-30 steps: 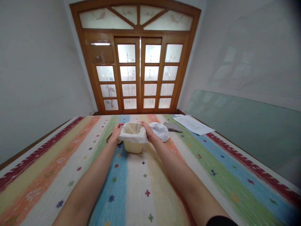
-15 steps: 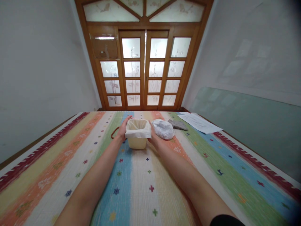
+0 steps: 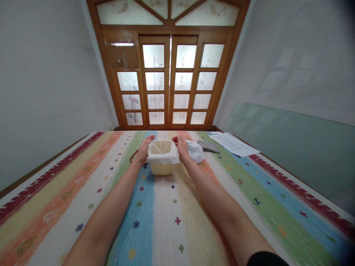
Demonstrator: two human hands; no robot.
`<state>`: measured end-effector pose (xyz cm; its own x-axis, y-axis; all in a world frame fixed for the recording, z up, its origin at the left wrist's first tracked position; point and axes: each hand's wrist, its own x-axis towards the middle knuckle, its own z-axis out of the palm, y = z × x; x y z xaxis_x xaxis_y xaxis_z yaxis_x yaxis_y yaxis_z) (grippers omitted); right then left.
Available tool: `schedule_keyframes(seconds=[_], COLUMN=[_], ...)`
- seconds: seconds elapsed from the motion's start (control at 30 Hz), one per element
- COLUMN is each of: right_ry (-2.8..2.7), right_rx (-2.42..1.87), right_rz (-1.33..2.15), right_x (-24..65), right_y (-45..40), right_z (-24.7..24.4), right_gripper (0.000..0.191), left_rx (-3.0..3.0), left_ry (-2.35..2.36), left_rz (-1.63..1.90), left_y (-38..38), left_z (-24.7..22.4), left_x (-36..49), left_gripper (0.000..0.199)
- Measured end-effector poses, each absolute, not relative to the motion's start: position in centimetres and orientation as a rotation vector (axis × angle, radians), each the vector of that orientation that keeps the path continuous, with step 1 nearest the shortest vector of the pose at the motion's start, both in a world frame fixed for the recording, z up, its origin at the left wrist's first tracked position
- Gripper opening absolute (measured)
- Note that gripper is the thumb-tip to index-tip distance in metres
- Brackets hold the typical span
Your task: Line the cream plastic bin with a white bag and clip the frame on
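Observation:
A small pale yellow bin (image 3: pixel 161 169) stands upright on the striped cloth, with a white liner (image 3: pixel 163 159) folded out over its rim. My left hand (image 3: pixel 144 149) lies along the bin's left side, against the liner, its fingers stretched forward. At the right rim is my right hand (image 3: pixel 181 147), its fingers bent inward by the liner's edge; whether they pinch the liner is too small to tell. Behind my right hand sits a white, bunched bundle (image 3: pixel 195 151), partly hidden. A brown loop (image 3: pixel 133 156) shows just left of my left hand.
A grey folded cloth (image 3: pixel 209 146) lies right of the white bundle. Farther right is a printed sheet of paper (image 3: pixel 234 144). The striped tablecloth (image 3: pixel 166 221) covers the table, and wooden glazed doors (image 3: pixel 169 81) stand beyond its far edge.
My right hand has risen from the bin's lower right side to the rim, now covering part of the white bundle. The liner's right side sticks out a little more. My left hand stays beside the bin.

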<state>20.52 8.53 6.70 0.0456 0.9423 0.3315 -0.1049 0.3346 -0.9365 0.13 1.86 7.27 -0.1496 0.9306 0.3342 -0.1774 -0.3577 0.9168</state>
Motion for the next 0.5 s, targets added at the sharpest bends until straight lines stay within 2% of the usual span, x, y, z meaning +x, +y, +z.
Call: schedule_keyframes(seconds=[0.13, 0.3, 0.4, 0.5], right_ry=[-1.377, -1.831, -2.177, -2.232], right_rx=[-0.754, -0.66, -0.758, -0.801], right_rz=[0.762, 0.777, 0.704, 0.768], right_x=[20.7, 21.2, 21.9, 22.1], right_y=[6.9, 3.7, 3.2, 3.4], right_z=[9.6, 13.0, 13.0, 12.1], right_gripper=[0.03, 0.022, 0.016, 0.01], left_rx=[1.505, 1.82, 2.004, 2.185], left_ry=[0.989, 0.988, 0.925, 0.875], left_rz=[1.518, 1.434, 1.352, 1.245], left_y=[1.2, -0.1, -1.0, -2.0], left_z=[7.6, 8.3, 9.0, 9.6], left_x=[0.5, 1.7, 2.5, 3.6], left_gripper=[0.056, 0.072, 0.086, 0.1])
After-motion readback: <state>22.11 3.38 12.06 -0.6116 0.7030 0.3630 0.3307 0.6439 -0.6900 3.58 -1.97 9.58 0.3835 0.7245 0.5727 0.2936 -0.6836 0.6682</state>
